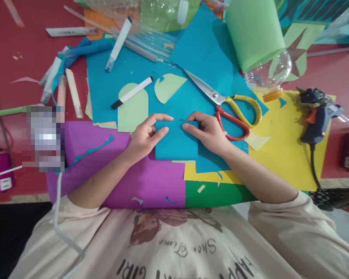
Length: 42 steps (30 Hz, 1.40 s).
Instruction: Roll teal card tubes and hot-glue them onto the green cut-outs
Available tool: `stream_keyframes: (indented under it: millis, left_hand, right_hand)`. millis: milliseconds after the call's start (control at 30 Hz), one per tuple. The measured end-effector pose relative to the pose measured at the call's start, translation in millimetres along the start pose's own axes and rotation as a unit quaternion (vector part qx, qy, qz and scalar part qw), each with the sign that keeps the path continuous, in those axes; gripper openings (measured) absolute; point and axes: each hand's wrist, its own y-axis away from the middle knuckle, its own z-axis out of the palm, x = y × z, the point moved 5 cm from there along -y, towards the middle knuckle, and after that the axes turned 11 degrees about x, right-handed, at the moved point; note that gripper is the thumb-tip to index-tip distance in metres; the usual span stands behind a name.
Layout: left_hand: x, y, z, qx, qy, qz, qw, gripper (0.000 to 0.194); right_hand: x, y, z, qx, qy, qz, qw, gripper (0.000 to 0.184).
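- Both hands on the blue piece, in front of the shirt: left hand pinching its far left corner, right hand pinching toward the far right, thumbs on top!
- Up at the far right, a clear bottle lies tipped, orange cap toward the wearer, green paper around its body; that wrap hides what's inside.
- Another clear bottle at the far edge, white cap on, contents impossible to tell.
- Writing now: the shirt, upside down, gives "Time", "HAPPY" and "GIRL"; print on the far-left marker is too small.
- Edges: purple paper and green sheet run right up to the shirt.
- Scissors sit close beyond the right hand, blades slightly apart, pointing away.
- Rightward, yellow paper stretches between scissors and glue gun.
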Motion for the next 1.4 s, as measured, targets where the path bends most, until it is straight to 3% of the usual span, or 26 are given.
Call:
stream_keyframes:
  millis: [400,700,1400]
  left_hand:
    - [-0.5,0.8,-0.9,-0.006,0.002,0.006,1.000,0.026]
    - [0.9,-1.4,-2.2,0.025,0.004,0.031,0.999,0.032]
    - [0.6,-1.1,-2.0,0.011,0.001,0.033,0.999,0.023]
  right_hand:
    - [-0.2,-0.1,-0.2,0.003,-0.006,0.002,1.000,0.040]
    - [0.4,0.7,-0.9,0.030,-0.048,0.022,0.998,0.040]
    - [-1.6,0.2,-1.6,0.031,-0.044,0.017,0.998,0.035]
